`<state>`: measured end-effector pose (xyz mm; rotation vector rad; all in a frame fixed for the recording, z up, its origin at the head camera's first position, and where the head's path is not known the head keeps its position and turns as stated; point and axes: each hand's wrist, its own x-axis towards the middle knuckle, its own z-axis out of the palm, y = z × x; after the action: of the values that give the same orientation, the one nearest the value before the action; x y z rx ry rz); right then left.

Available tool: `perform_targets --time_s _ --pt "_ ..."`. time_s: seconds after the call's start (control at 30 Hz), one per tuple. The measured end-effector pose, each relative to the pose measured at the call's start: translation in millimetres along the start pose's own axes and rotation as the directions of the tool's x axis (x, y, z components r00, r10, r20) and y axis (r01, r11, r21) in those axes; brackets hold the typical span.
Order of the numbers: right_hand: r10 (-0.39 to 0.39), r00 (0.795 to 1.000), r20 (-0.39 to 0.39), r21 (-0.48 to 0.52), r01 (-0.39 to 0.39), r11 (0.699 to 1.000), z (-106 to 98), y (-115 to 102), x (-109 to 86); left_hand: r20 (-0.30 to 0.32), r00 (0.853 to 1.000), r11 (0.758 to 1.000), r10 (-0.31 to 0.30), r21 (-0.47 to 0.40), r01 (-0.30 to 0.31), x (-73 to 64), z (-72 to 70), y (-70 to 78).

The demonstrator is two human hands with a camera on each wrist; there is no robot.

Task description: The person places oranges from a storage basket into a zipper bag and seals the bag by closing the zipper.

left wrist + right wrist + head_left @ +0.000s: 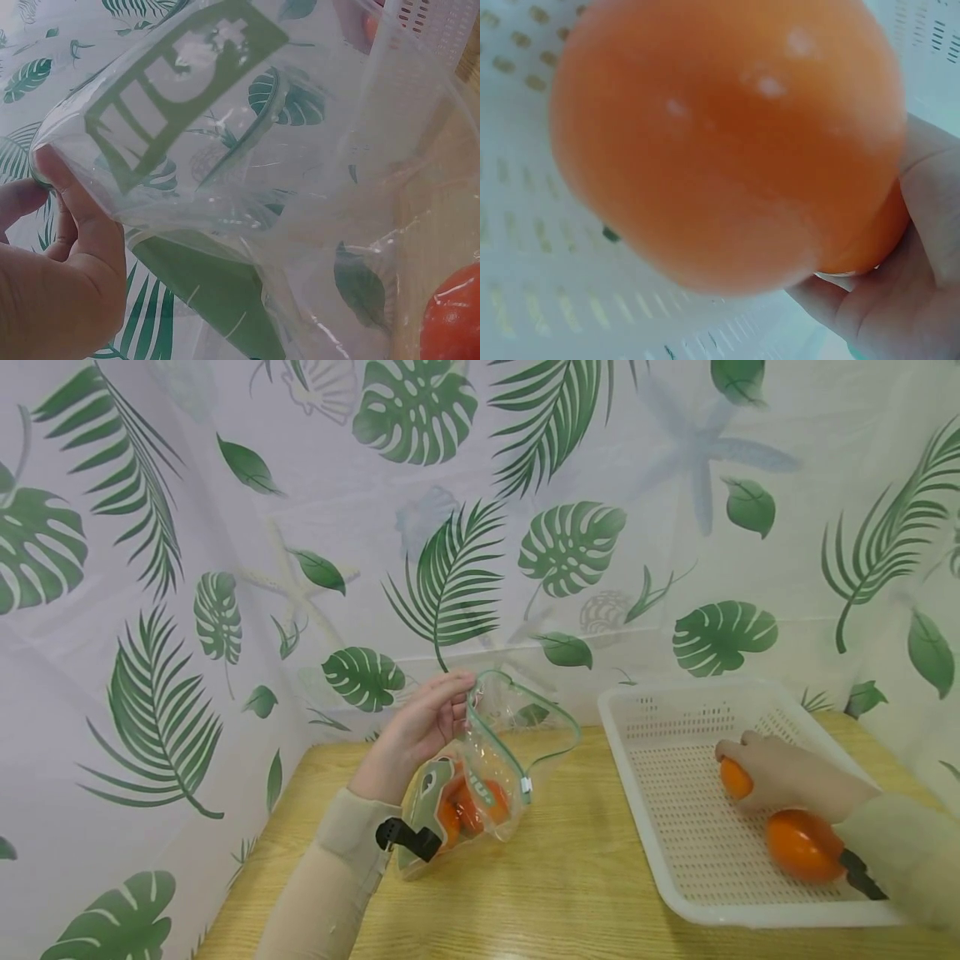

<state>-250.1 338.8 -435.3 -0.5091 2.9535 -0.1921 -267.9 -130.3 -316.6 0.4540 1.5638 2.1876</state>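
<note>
My left hand pinches the upper edge of a clear zip bag with a green rim and a white slider. Inside the bag, low down, lie several orange-red round fruits; one fruit shows at the right of the left wrist view. My right hand reaches into a white basket and grips a smooth orange fruit, partly hidden by the fingers. Under the right wrist sits another glossy orange fruit; this fruit fills much of the right wrist view.
The basket stands at the right on a wooden table, the bag to its left. Behind both hangs a white cloth printed with green leaves. Each wrist wears a black strap.
</note>
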Motion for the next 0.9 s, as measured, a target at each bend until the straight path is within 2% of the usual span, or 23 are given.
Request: perform_targets --time_s 0.37,0.63,0.9 --pt "-0.032 0.999 -0.027 -0.033 0.032 0.999 -7 -2 -1.9 0.022 1.000 1.000 0.010 -0.007 -0.010 0.3 0.3 -0.5" --pt "-0.034 0.999 -0.006 -0.020 0.034 0.999 -12 -7 -3.6 0.026 1.000 1.000 0.005 0.001 -0.005 2.2 -0.2 -1.2" --pt "-0.060 0.998 -0.009 -0.028 0.060 0.998 -15 -13 -3.6 -0.008 1.000 1.000 -0.010 -0.004 0.010 1.5 1.6 -2.1"
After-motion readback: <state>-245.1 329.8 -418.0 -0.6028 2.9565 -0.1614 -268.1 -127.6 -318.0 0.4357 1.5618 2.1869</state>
